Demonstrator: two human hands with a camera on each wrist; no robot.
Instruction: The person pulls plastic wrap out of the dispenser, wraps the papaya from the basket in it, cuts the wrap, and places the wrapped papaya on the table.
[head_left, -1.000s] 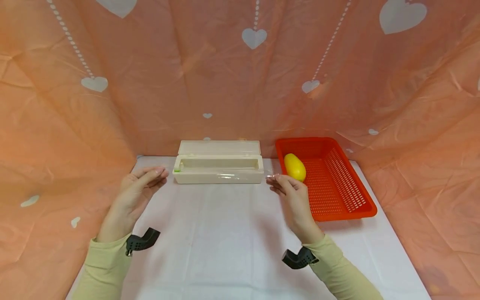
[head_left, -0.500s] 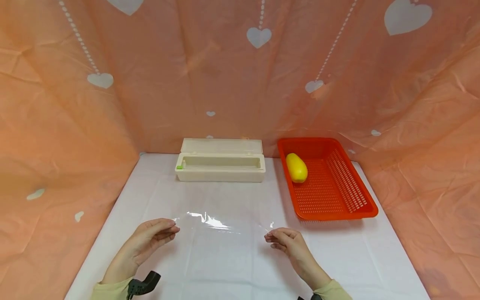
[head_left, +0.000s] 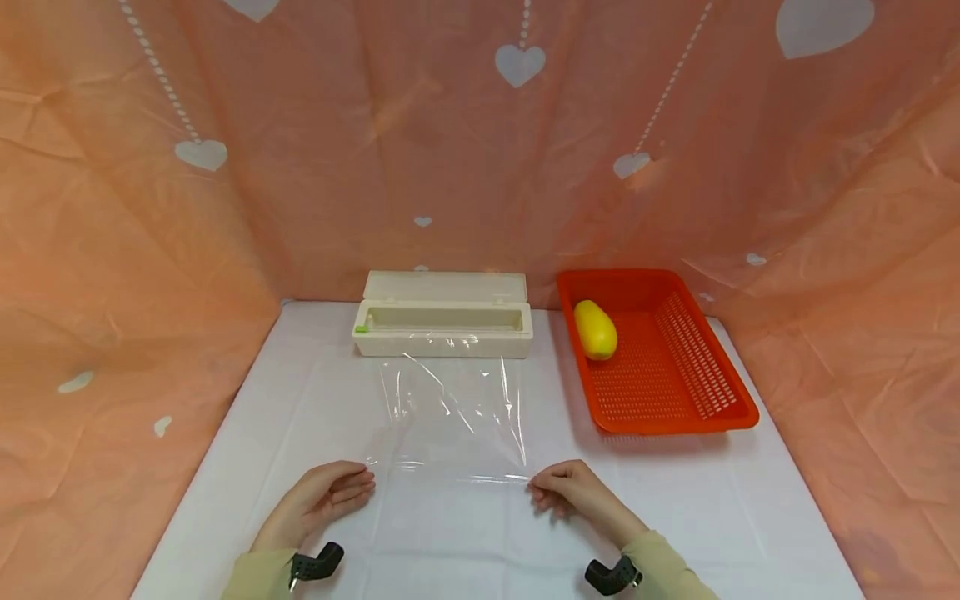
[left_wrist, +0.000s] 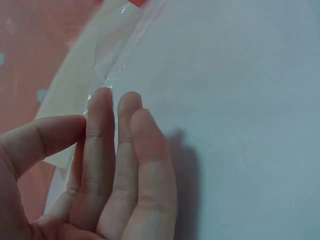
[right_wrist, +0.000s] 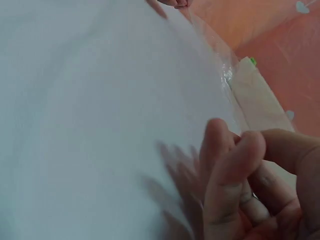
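Observation:
A sheet of clear cling film point(head_left: 450, 417) stretches between the two hands above the white table, reaching back to the front of a cream dispenser box point(head_left: 442, 345). My left hand point(head_left: 322, 500) pinches the film's near left corner between thumb and finger; the left wrist view shows the other fingers point(left_wrist: 145, 155) fairly straight. At the near right corner my right hand point(head_left: 581, 496) pinches the film, its other fingers point(right_wrist: 225, 185) bent in the right wrist view. The box stands with its lid point(head_left: 446, 287) tipped back and a green piece point(head_left: 362, 329) at its left end.
Right of the box stands a red perforated basket point(head_left: 675, 421) holding a yellow, mango-like fruit point(head_left: 596, 331) against its left side. An orange cloth point(head_left: 465, 167) with pale hearts hangs behind and around the white-covered table point(head_left: 450, 558).
Both hands have come down and nearer from beside the box, drawing the film out toward the table's front. The film now shows as a wide sheet. The basket and fruit stay put.

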